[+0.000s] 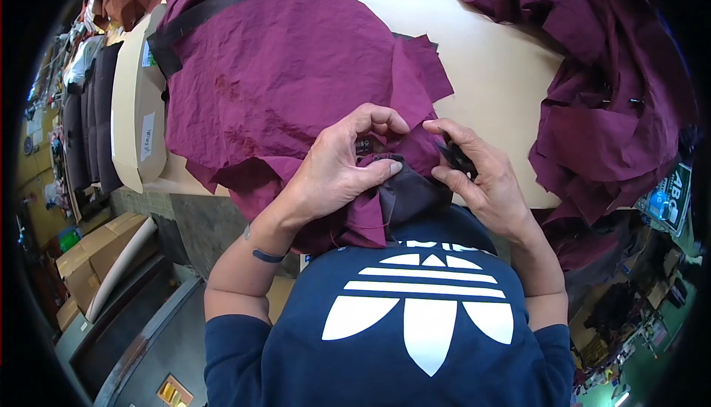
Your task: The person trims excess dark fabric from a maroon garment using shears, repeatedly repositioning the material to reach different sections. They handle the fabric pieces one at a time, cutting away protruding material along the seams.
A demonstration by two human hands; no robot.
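Note:
A burgundy cloth piece (274, 74) with dark lining (415, 192) is spread on the table in front of me and hangs over its near edge. My left hand (337, 162) grips a fold of it, with the thumb on the dark lining and the index finger curled above. A small label shows between thumb and finger. Close by on the right, my right hand (481, 174) is closed around small black thread snips (455, 157), partly covered by the fingers. Its fingertips touch the burgundy fabric. Loose threads hang at the lower seam.
More burgundy cloth (600, 88) is heaped on the table (489, 66) at right, and some lies at the top. A cardboard box (137, 111) stands at the left beside dark fabric rolls (92, 111). Below left are brown cartons (100, 255) and a pale tube (122, 266).

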